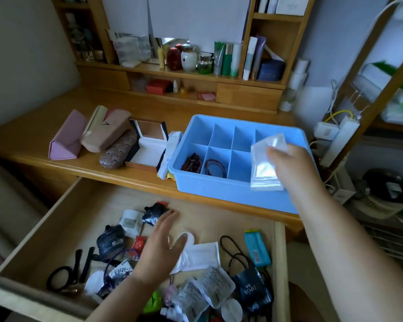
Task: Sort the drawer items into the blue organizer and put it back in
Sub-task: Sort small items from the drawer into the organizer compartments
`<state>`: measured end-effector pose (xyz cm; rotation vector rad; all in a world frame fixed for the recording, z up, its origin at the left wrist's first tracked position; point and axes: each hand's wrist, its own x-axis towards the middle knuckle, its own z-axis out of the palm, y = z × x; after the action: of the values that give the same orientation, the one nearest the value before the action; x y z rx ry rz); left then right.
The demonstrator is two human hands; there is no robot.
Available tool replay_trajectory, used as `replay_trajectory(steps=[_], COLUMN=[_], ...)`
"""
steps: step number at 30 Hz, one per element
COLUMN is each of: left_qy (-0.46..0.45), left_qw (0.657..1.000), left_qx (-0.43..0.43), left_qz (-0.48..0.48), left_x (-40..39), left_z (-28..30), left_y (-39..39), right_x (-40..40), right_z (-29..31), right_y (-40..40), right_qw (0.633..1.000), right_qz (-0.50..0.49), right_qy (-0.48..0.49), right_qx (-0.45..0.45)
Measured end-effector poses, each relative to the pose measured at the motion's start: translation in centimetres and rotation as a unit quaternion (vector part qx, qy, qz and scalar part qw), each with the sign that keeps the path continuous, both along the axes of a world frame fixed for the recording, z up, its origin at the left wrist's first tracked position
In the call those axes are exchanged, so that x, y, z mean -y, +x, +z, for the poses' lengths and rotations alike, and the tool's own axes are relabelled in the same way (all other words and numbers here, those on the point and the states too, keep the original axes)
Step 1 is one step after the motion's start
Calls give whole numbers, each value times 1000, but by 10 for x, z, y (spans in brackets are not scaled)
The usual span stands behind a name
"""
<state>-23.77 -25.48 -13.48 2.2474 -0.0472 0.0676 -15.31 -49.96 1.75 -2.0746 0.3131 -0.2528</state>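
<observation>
Sorting under way: my right hand [289, 163] grips clear plastic zip bags [265, 163] over the blue compartmented plastic organizer [219, 189].
My left hand [161, 247] hovers spread wide above the open wooden drawer [63, 219].

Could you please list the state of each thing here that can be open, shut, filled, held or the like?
Drawer: pulled open, cluttered.
Blue organizer: on the desk, two front compartments filled, others visible empty.
Clear plastic bags: held over the organizer's right end.
Right hand: holds the bags.
Left hand: open, above the drawer items.
Jewelry box: lid up, empty.
Patterned glasses case: closed.
</observation>
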Motion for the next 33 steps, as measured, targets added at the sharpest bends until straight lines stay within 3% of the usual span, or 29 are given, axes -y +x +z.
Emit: replay_trajectory(steps=[2, 5, 8, 11, 14, 17, 20, 22, 23, 25, 26, 28, 30, 33], left_qy=[61, 102, 176, 305, 396, 396, 365, 314, 283, 237, 217, 187, 144, 48], left_qw=[997, 992, 980, 938, 901, 905, 922, 941, 951, 962, 965, 967, 975, 989], left_qx=[-31, -67, -88, -121, -124, -111, -55, -29, -6, 55, 85, 138, 162, 127], left_qz=[36, 43, -42, -112, -125, -111, -113, -123, -123, -124, -124, -108, -44, 64], left_x=[-15, -24, -21, -14, -9, -6, -9, -13, -14, -14, -11, -2, 8, 26], left_z=[-18, -32, -39, -45, -48, -46, -35, -22, -14, 5, 14, 31, 42, 49], left_y=[9, 16, 19, 22, 23, 23, 19, 14, 11, 4, 1, -3, -7, -12], right_x=[-2, -17, -34, -43, -34, -19, -19, -29, -35, -49, -55, -61, -66, -71], right_z=[4, -1, -10, -22, -20, -9, -7, -16, -22, -46, -61, -86, -97, -105], right_y=[25, 49, 62, 62, 62, 53, 19, -14, -32, -59, -67, -76, -80, -84], right_qw=[989, 943, 872, 808, 810, 845, 905, 916, 916, 900, 878, 842, 866, 914], right_qz=[18, 49, 61, 113, 181, 184, 92, 147, 217, 341, 377, 378, 336, 267], right_qy=[-146, -324, -476, -557, -530, -473, -400, -281, -244, -245, -291, -385, -370, -307], right_qx=[-25, -60, -99, -155, -172, -170, 109, 246, 235, 114, 57, 24, 20, 13])
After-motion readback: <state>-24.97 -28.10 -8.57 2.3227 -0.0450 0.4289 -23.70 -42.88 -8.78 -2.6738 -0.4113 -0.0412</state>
